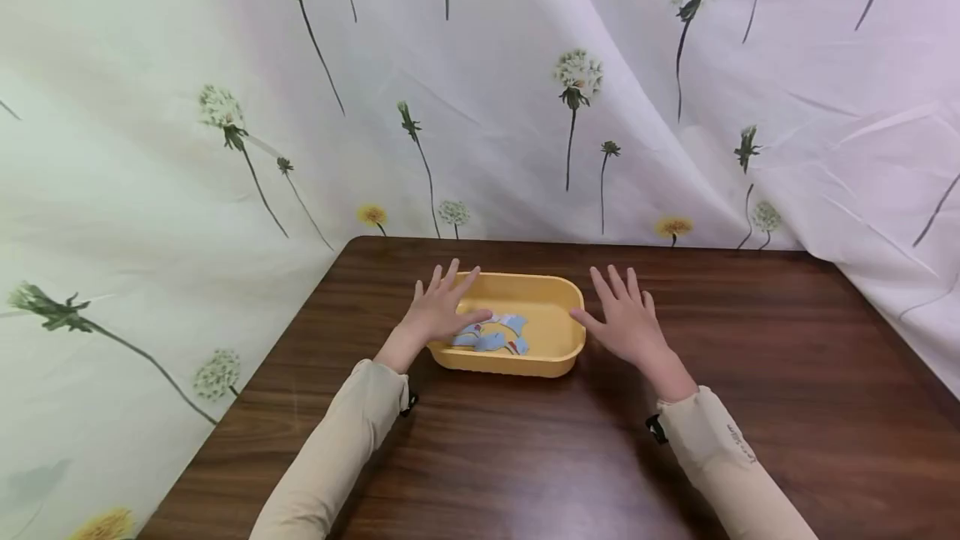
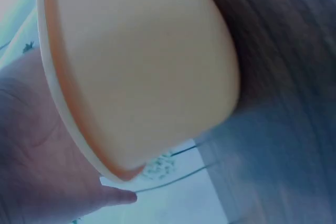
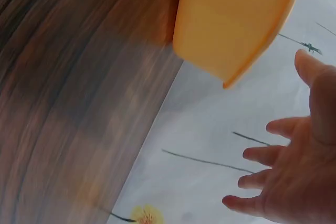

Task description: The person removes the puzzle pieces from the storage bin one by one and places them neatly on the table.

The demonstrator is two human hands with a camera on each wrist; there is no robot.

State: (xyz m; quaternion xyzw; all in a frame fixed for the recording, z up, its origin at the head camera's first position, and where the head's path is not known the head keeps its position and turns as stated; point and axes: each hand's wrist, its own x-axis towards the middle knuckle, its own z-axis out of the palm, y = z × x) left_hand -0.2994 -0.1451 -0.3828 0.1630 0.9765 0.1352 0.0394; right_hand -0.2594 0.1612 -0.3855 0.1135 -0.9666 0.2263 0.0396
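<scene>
A yellow plastic basin (image 1: 551,327) stands on the wooden table, holding several small light blue pieces (image 1: 491,342) with red and white marks, gathered toward its left side. My left hand (image 1: 437,309) hovers over the basin's left end, fingers spread and thumb reaching over the blue pieces; nothing is held. Beside the right end, my right hand (image 1: 626,323) is raised with fingers spread, its thumb near the rim. In the right wrist view, space shows between that hand (image 3: 289,166) and the basin (image 3: 236,19). The left wrist view shows the basin's outer wall (image 2: 147,72) in front of the palm.
The dark brown wooden table (image 1: 495,457) extends around the basin. A white cloth (image 1: 495,148) printed with dandelions hangs behind the table and along its left side. Dark bands (image 1: 657,429) sit at both wrists, by the beige sleeves (image 1: 337,440).
</scene>
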